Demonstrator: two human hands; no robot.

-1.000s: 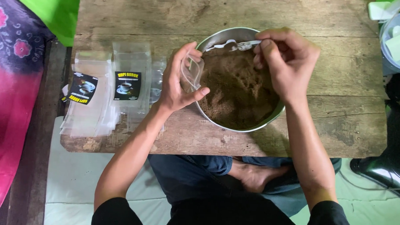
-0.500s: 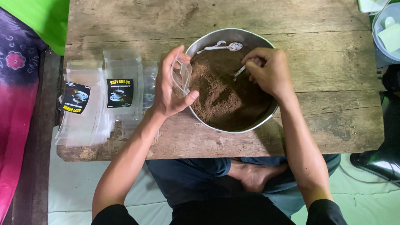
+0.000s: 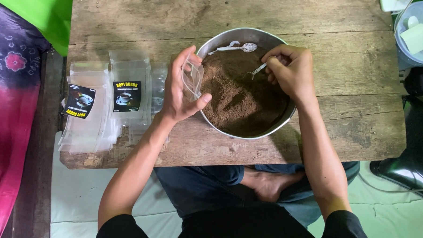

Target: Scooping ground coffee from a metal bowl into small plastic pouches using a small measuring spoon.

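Note:
A round metal bowl [image 3: 223, 37] full of brown powder [image 3: 242, 99] sits on a low wooden table [image 3: 177, 14]. My left hand [image 3: 177, 87] holds a small clear plastic pouch [image 3: 193, 78] upright at the bowl's left rim. My right hand [image 3: 293, 70] grips a small spoon [image 3: 256, 71] whose tip is dug into the powder. A second white spoon [image 3: 237, 47] lies on the powder at the far side of the bowl.
Stacks of clear pouches with dark labels [image 3: 104, 101] lie on the table's left part. A pink patterned cloth [image 3: 10, 102] and green cloth [image 3: 37, 9] are at the left. A clear container [image 3: 418, 32] stands at the right. My crossed legs [image 3: 247, 181] are under the table.
My right hand has come down from the bowl's far rim and pushed the spoon into the powder. My left hand keeps the pouch at the rim.

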